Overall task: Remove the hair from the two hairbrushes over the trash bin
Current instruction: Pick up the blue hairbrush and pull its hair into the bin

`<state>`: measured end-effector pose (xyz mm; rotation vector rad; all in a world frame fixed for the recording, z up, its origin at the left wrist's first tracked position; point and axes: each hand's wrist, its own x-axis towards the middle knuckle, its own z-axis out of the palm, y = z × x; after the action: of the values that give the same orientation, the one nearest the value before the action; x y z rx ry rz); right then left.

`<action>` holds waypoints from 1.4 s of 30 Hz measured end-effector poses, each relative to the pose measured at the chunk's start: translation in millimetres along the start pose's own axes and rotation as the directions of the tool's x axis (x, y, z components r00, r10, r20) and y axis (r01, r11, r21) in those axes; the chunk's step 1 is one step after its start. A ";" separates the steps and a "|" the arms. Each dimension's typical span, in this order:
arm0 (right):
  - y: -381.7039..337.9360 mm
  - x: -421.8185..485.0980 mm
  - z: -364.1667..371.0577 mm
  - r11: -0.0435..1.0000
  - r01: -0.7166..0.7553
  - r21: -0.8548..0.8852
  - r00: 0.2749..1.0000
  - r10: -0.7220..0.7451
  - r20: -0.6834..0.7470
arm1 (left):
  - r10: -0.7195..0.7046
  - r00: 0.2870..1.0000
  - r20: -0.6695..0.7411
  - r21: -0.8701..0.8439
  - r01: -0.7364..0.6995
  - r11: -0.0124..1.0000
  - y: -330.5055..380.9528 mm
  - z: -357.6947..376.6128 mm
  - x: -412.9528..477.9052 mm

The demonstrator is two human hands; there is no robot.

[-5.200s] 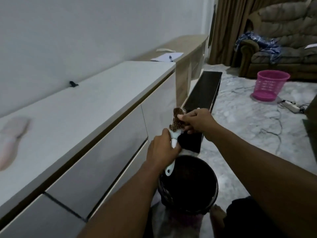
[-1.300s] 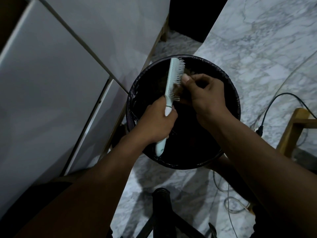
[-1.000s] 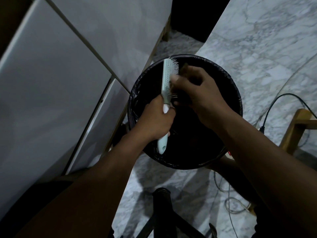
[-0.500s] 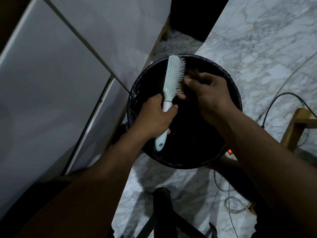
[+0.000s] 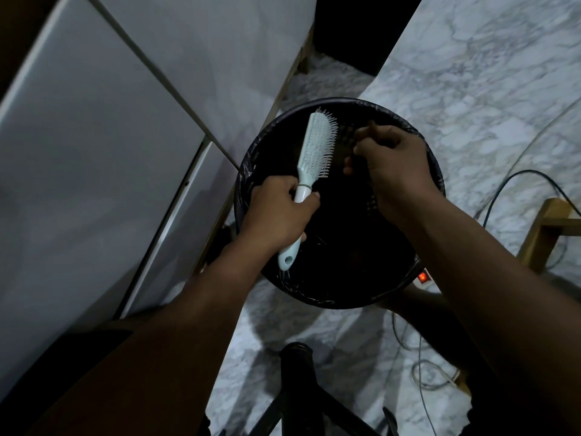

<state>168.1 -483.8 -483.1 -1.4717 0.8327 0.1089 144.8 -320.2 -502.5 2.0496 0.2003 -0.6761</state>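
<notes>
Right hand (image 5: 393, 165) pulled clear of one hairbrush (image 5: 317, 146), fingers pinched, contents unclear; left hand (image 5: 279, 212) fingers grasp handle above one bin (image 5: 430, 158).

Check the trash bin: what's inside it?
The trash bin has a dark liner and a few thin strands near the bottom. The rest is too dark to read, and the left hand, hairbrush and right hand cover part of it.

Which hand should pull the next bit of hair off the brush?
Probably the right hand: it hovers free beside the hairbrush bristles over the trash bin, while the left hand is occupied gripping the handle.
</notes>
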 end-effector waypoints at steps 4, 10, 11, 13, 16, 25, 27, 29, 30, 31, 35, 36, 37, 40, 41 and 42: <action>-3.8 7.0 -6.9 0.999 -0.044 0.014 0.998 0.044 -0.040 | -0.008 0.999 -0.037 -0.006 0.008 1.000 -1.0 -1.7 1.9; 5.1 1.7 -6.9 0.958 -0.165 -0.233 0.979 0.187 0.077 | -0.024 1.000 -0.011 -0.034 0.024 0.999 -1.0 -1.3 2.0; 6.2 -0.4 -6.6 0.939 -0.164 -0.301 0.977 0.196 0.079 | -0.026 1.000 -0.011 -0.039 0.026 0.999 -1.3 -1.3 2.4; 6.4 -2.4 -7.2 0.910 -0.156 -0.385 0.976 0.202 0.082 | -0.028 1.000 -0.006 -0.043 0.028 0.999 -1.2 -1.6 2.4; 6.5 -0.6 -5.4 0.938 -0.136 -0.320 0.980 0.175 0.094 | -0.023 1.000 0.018 -0.047 0.024 0.999 -0.9 -1.6 1.6; 10.3 -5.4 -1.1 0.977 -0.100 -0.189 0.930 0.159 0.332 | 0.021 0.990 0.142 -0.097 -0.008 0.995 2.5 -0.8 -1.0; 8.9 -7.5 -3.0 0.969 -0.054 -0.243 0.937 0.133 0.323 | 0.023 0.986 0.162 -0.115 -0.004 0.993 3.6 -1.0 -1.6; 5.4 -11.3 -3.7 0.957 -0.020 -0.290 0.945 0.112 0.306 | 0.020 0.983 0.180 -0.117 0.001 0.993 4.2 -0.4 -2.0; 4.4 -12.7 -4.1 0.946 -0.009 -0.323 0.950 0.109 0.293 | 0.019 0.983 0.184 -0.115 0.002 0.993 4.3 -0.3 -2.4; 4.7 -13.0 -4.4 0.933 0.001 -0.359 0.956 0.105 0.275 | 0.019 0.984 0.177 -0.117 0.002 0.993 4.0 -0.4 -2.3; 7.7 -10.8 -3.4 0.893 0.037 -0.448 0.971 0.074 0.229 | 0.012 0.993 0.114 -0.062 -0.005 0.998 0.0 -1.6 0.5; 8.7 -9.7 -2.2 0.907 0.042 -0.419 0.968 0.066 0.240 | 0.009 0.994 0.110 -0.041 -0.005 0.999 -1.2 -1.7 0.7; 10.1 -7.9 -1.4 0.921 0.042 -0.386 0.969 0.057 0.241 | 0.003 0.994 0.105 -0.025 0.000 1.000 -2.1 -1.6 0.9; 13.8 0.1 -4.8 0.931 0.021 -0.365 0.992 0.026 0.124 | -0.030 0.998 0.050 -0.018 0.030 0.999 -3.9 -2.3 3.1; 16.0 3.6 -7.8 0.923 0.009 -0.384 0.998 0.017 0.066 | -0.038 0.999 0.027 -0.019 0.039 0.999 -4.1 -2.9 3.8; 18.4 7.3 -10.9 0.914 -0.011 -0.406 1.000 0.020 0.017 | -0.044 0.999 0.011 -0.019 0.044 0.999 -4.0 -3.4 4.0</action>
<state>158.8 -493.9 -501.0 -1.8504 0.8375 0.3249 148.0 -315.6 -506.2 2.0280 0.2454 -0.7094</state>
